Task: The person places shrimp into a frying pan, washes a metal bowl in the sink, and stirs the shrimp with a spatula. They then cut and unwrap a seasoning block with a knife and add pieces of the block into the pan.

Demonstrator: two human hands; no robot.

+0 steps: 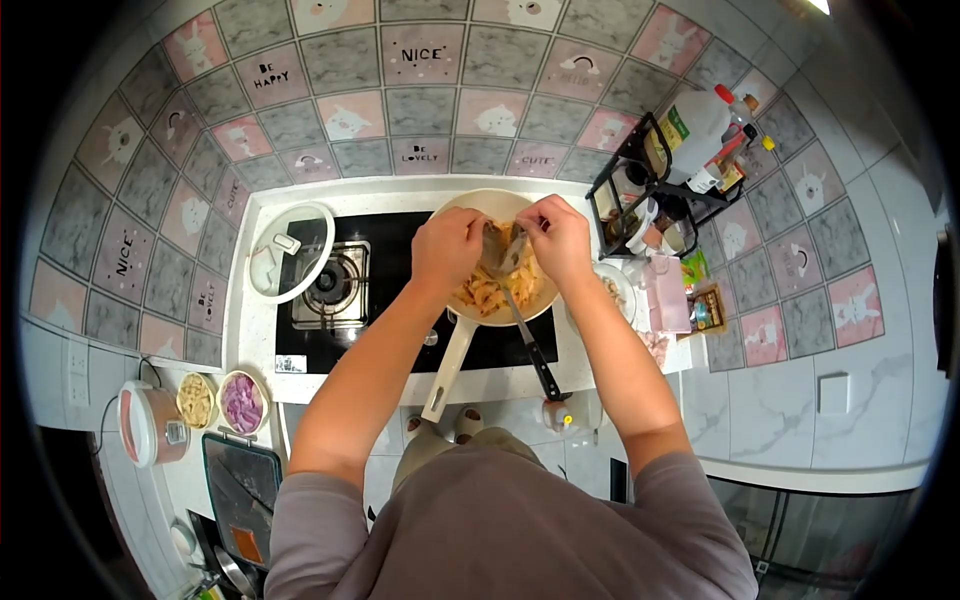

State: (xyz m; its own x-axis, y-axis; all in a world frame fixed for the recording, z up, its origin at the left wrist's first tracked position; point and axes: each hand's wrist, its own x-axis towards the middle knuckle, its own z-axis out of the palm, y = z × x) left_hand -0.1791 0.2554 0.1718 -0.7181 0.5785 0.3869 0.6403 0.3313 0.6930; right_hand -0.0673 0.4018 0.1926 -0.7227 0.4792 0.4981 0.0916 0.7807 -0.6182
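A cream frying pan (462,352) with a long handle sits on the black stove, holding browned pieces of food (483,293). My left hand (447,247) is above the pan's left side, its fingers pinched together. Opposite it, my right hand (556,235) is also pinched, over the right side of the pan. Something greyish and shiny shows between the two hands, but I cannot make out what the fingers hold. A spatula (540,368) with a black handle leans in the pan, its handle over the front rim and its head among the food, partly hidden.
Left of the pan are a gas burner (333,283) and a glass lid (322,237). Bowls of purple onion (242,402) and pale slices (196,400) stand at left, near a cutting board (228,480). At right are a bottle rack (655,140), a white plate (622,290) and a pink container (667,293).
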